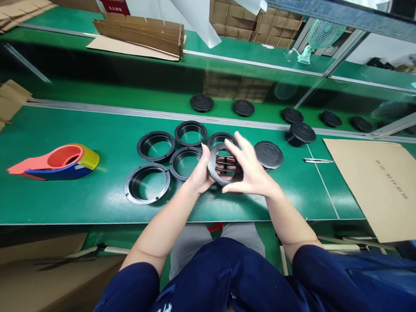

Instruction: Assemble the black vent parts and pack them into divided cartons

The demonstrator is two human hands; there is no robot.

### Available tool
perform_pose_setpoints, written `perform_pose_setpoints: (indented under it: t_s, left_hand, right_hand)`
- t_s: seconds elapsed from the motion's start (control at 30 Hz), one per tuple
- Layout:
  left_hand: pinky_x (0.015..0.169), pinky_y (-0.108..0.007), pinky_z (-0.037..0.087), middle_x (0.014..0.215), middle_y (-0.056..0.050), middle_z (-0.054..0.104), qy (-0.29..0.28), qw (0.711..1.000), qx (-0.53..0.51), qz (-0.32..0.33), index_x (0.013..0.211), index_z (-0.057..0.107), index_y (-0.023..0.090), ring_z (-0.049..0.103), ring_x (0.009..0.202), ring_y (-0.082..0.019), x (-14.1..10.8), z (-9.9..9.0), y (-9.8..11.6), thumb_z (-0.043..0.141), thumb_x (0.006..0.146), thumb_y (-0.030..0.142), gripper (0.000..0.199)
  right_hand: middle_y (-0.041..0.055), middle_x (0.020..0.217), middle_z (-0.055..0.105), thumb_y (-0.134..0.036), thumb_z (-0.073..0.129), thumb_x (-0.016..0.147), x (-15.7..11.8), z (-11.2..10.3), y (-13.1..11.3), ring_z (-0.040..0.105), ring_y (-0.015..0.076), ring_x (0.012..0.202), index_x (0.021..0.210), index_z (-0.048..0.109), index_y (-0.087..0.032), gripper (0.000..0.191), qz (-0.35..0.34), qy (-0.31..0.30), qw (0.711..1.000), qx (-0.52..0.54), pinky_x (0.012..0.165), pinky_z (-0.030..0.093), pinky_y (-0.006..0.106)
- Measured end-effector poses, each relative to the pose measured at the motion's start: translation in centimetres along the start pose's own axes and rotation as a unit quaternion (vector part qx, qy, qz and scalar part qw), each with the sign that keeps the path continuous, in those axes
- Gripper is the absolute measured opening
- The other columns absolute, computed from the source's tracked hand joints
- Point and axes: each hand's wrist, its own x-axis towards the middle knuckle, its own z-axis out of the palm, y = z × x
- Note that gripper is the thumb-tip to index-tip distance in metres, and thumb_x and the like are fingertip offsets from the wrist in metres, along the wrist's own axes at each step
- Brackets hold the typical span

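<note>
Above the green bench, my left hand [202,173] grips a black ring-shaped part [213,167] from its left side and underneath, its fingers visible through the opening with dark bars across it. My right hand [248,168] is spread over the right side of that part, thumb and fingers apart; whether it touches is hard to tell. Several black rings lie to the left, among them a front one [147,184] and a back one [190,133]. Another ring [222,139] sits just behind my hands. A round black disc [268,154] lies right of my right hand.
A red, blue and yellow tape dispenser [70,161] is at the left. Silver tweezers [318,161] and a cardboard sheet [385,185] lie at the right. Black caps [243,107] line the back behind a metal rail [123,111]; a stacked cap [301,134] stands nearer. A green fan [323,33] is beyond.
</note>
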Motion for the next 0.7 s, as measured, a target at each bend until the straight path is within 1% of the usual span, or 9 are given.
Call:
perform_pose_setpoints:
  t_s: [0.07,0.17,0.23,0.3,0.43,0.5,0.6,0.67,0.7]
  left_hand:
    - [0.097,-0.054,0.059,0.124,-0.013,0.074,-0.021,1.000,0.014,0.005,0.143,0.060,0.025,0.069,0.116,-0.037,-0.1,0.2,-0.5,0.039,0.090,0.084,0.082]
    - [0.106,-0.055,0.054,0.135,-0.011,0.069,-0.052,0.998,0.013,0.036,0.149,0.054,0.030,0.065,0.124,-0.036,-0.3,0.5,-1.3,0.048,0.090,0.079,0.076]
    - [0.110,-0.056,0.051,0.139,-0.010,0.067,-0.058,0.998,-0.003,0.040,0.150,0.052,0.031,0.062,0.128,-0.035,-0.3,0.7,-1.6,0.049,0.093,0.076,0.073]
    - [0.113,-0.056,0.048,0.139,-0.011,0.067,-0.042,0.999,-0.024,0.022,0.150,0.054,0.028,0.061,0.131,-0.035,-0.3,1.0,-1.7,0.045,0.095,0.074,0.072]
    - [0.118,-0.051,0.044,0.136,-0.014,0.068,0.016,0.997,-0.080,-0.009,0.147,0.057,0.020,0.059,0.133,-0.033,0.1,1.4,-1.4,0.032,0.097,0.076,0.079]
    - [0.120,-0.048,0.041,0.137,-0.016,0.067,0.027,0.995,-0.099,-0.005,0.146,0.058,0.016,0.057,0.136,-0.032,0.1,1.5,-1.3,0.028,0.097,0.078,0.084]
    - [0.122,-0.046,0.038,0.140,-0.016,0.066,0.010,0.997,-0.079,0.007,0.145,0.059,0.016,0.054,0.139,-0.032,0.0,1.5,-1.6,0.030,0.095,0.080,0.086]
    - [0.121,-0.046,0.039,0.140,-0.014,0.066,-0.014,0.999,-0.033,0.017,0.145,0.058,0.019,0.053,0.139,-0.032,-0.2,1.4,-1.9,0.037,0.093,0.081,0.084]
    - [0.118,-0.047,0.042,0.140,-0.014,0.066,-0.023,0.999,-0.003,0.023,0.146,0.058,0.021,0.055,0.138,-0.032,-0.3,1.3,-2.0,0.040,0.091,0.082,0.084]
  right_hand:
    - [0.0186,0.172,0.006,-0.090,0.058,0.078,0.0,0.9,0.7,0.014,0.0411,0.157,0.166,0.022,-0.018,0.120,-0.018,-0.040,0.999,-0.028,0.123,0.028,0.062]
    - [0.0184,0.172,-0.003,-0.086,0.058,0.081,-0.7,1.5,0.7,0.013,0.0406,0.157,0.168,0.009,-0.017,0.121,-0.049,-0.039,0.996,-0.058,0.123,0.029,0.060]
    - [0.0198,0.172,-0.005,-0.089,0.059,0.078,-1.2,1.6,0.4,0.013,0.0425,0.157,0.168,0.009,-0.015,0.126,-0.054,-0.019,0.995,-0.086,0.123,0.028,0.062]
    - [0.0217,0.171,0.001,-0.088,0.058,0.079,-1.7,1.9,0.2,0.015,0.0425,0.157,0.167,0.014,-0.013,0.124,-0.044,-0.002,0.992,-0.117,0.123,0.027,0.062]
    - [0.0213,0.166,0.030,-0.073,0.050,0.096,-2.3,3.3,0.3,0.024,0.0364,0.156,0.163,0.030,-0.012,0.093,-0.067,-0.006,0.983,-0.171,0.126,0.018,0.062]
    - [0.0204,0.163,0.036,-0.067,0.049,0.099,-2.3,3.8,0.3,0.026,0.0362,0.155,0.161,0.036,-0.013,0.083,-0.081,-0.013,0.978,-0.192,0.126,0.011,0.065]
    - [0.0217,0.169,0.019,-0.074,0.055,0.093,-2.2,3.7,0.1,0.013,0.0439,0.157,0.162,0.035,-0.016,0.093,-0.040,-0.015,0.979,-0.200,0.122,0.010,0.071]
    - [0.0218,0.171,0.007,-0.081,0.058,0.086,-2.1,2.9,0.1,0.009,0.0462,0.156,0.165,0.027,-0.017,0.106,-0.012,-0.028,0.985,-0.169,0.121,0.017,0.070]
    - [0.0217,0.170,0.006,-0.082,0.057,0.085,-2.1,2.5,0.2,0.011,0.0451,0.156,0.166,0.022,-0.017,0.110,-0.006,-0.035,0.988,-0.147,0.121,0.022,0.067]
